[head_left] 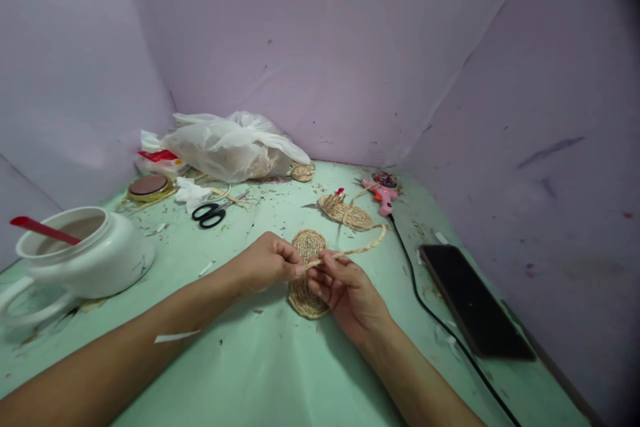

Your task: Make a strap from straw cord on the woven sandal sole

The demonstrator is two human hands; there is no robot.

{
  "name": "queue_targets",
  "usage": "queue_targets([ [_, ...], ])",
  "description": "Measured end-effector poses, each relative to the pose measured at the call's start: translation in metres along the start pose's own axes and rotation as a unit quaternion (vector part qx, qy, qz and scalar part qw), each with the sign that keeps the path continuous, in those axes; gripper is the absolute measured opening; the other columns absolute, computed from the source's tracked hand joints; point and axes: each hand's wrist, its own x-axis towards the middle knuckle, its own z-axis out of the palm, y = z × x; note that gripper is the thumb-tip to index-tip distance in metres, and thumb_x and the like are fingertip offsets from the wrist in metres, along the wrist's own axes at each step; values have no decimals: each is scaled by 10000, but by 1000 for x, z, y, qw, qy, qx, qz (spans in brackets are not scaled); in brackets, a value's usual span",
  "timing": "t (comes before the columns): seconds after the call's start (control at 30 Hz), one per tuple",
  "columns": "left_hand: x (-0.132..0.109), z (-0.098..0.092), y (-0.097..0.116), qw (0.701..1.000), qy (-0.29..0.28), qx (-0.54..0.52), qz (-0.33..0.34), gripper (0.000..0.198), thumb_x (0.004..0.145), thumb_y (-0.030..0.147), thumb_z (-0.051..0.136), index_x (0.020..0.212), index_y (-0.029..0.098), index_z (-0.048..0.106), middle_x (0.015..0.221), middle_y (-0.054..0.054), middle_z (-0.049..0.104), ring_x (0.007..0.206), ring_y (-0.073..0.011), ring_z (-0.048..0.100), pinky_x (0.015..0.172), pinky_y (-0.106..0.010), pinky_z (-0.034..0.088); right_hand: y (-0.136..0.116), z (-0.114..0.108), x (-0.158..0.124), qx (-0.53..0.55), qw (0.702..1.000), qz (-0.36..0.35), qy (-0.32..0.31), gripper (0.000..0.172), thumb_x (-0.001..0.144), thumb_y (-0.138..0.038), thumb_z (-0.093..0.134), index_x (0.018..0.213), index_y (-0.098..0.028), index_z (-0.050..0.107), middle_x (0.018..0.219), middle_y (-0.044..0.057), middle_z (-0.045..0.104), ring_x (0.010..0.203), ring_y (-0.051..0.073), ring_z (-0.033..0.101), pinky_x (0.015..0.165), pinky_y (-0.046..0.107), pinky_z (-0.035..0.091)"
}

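A flat oval mat of coiled jute rope (306,247) lies on the green table (280,373) in front of me. My left hand (267,262) pinches the free end of the braided rope strand (361,248) just above the mat. My right hand (345,290) is closed on the same strand beside it, resting against the mat's right edge. The strand runs right and back to a bundle of rope (347,212).
A pink glue gun (383,197) with a black cord (425,300) lies at the back right, a dark phone (473,300) at the right. Black scissors (213,213), a white plastic bag (233,147) and a white pot (85,257) with a red stick stand at the left.
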Motion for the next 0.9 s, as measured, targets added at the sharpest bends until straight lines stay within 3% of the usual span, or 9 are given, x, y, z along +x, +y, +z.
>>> queue_targets([
  [0.13, 0, -3, -1, 999, -44, -11, 6, 218, 570, 322, 643, 594, 107, 618, 498, 20, 502, 511, -83, 384, 511, -215, 290, 0, -2, 1, -49, 999, -12, 16, 275, 507, -190, 810, 684, -104, 617, 546, 23, 654, 468, 97, 608, 462, 160, 535],
  [0.27, 3, -9, -1, 998, -52, -18, 22, 318, 616, 419, 648, 715, 117, 642, 600, 5, 548, 569, -96, 441, 567, -221, 331, -2, -4, 1, -51, 996, -40, 56, 316, 457, -207, 824, 669, -92, 621, 542, 39, 659, 450, 98, 600, 455, 159, 531],
  [0.4, 5, -11, -1, 998, -11, -50, 48, 484, 684, 546, 542, 863, 107, 643, 715, -36, 594, 588, -109, 480, 617, -253, 374, 0, -4, 2, -59, 992, -68, 86, 335, 432, -230, 828, 661, -91, 626, 533, 34, 652, 449, 103, 594, 447, 173, 527],
  [0.5, 0, -5, 3, 993, 56, 21, 102, 447, 701, 517, 533, 858, 115, 648, 759, -51, 621, 682, -146, 520, 668, -268, 393, 4, -3, 2, -76, 989, -80, 97, 326, 438, -243, 821, 649, -88, 627, 516, 23, 639, 440, 99, 583, 445, 180, 518],
  [0.6, -7, 8, 4, 966, 111, 140, 186, 281, 662, 369, 625, 830, 146, 659, 824, -40, 639, 779, -167, 539, 716, -261, 398, 8, 0, 0, -91, 986, -96, 105, 321, 434, -253, 818, 634, -88, 629, 488, 5, 620, 421, 91, 563, 438, 186, 505],
  [0.73, -9, 16, -3, 925, 147, 240, 254, 127, 731, 219, 543, 656, 165, 631, 693, -18, 630, 685, -139, 543, 697, -258, 383, 11, 4, -3, -109, 984, -104, 100, 346, 420, -272, 819, 640, -82, 632, 484, 8, 618, 417, 93, 555, 441, 200, 498],
  [0.9, -2, -10, -4, 812, 288, 422, 282, 169, 768, 207, 458, 616, 170, 521, 634, -28, 572, 649, -162, 492, 745, -324, 309, 7, 4, -3, -114, 978, -128, 117, 340, 427, -281, 813, 626, -97, 609, 498, 18, 622, 430, 103, 557, 447, 218, 494],
])
